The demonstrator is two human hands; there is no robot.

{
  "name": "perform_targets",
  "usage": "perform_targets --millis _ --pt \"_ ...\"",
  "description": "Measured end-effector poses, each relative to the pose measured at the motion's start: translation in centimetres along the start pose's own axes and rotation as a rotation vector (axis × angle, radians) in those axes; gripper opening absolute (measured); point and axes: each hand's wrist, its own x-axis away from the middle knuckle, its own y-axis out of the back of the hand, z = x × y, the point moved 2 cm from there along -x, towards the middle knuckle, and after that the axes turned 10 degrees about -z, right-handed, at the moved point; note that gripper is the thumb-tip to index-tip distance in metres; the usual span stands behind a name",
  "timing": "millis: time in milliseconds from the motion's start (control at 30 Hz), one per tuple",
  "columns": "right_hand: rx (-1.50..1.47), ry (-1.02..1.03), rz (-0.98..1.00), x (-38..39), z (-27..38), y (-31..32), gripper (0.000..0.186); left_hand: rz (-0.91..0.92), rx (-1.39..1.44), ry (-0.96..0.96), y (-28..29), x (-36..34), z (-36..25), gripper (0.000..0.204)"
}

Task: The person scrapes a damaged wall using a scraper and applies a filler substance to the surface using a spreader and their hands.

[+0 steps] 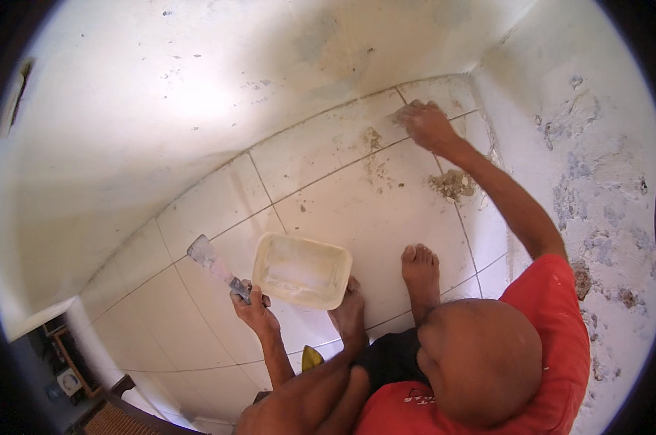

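My left hand (pixel 254 312) is closed around the handle of a putty knife (pixel 210 257), its broad blade smeared with whitish residue and angled up and left. Right beside that hand, by my left foot, is a pale plastic tub (pixel 302 270) with a whitish coating inside. My right arm is stretched far forward. At its end my right hand (pixel 426 125) is down at the tiled floor near the foot of the wall. Its fingers are smeared by motion, so I cannot make out whether they hold anything.
Crumbled debris (pixel 452 185) lies on the tiles below my right forearm, with a smaller patch (pixel 372 139) nearer the wall. The right wall (pixel 596 167) is rough and flaking. A woven seat (pixel 117 417) stands at lower left. My bare right foot (pixel 421 268) rests on the floor.
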Motion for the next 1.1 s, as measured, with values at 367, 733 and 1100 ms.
perform_targets --millis 367,733,1100 --pt "0.107 -0.074 0.030 -2.6 4.3 -6.9 0.027 0.025 -0.046 0.008 0.1 -0.5 0.6 0.030" --pt "0.097 0.004 -0.039 1.3 6.2 -5.7 0.039 0.023 -0.044 -0.003 0.0 -1.1 0.8 0.020" --pt "0.246 -0.060 -0.196 -0.5 4.6 -6.4 0.029 0.015 -0.027 0.022 -0.8 -0.6 0.5 0.020"
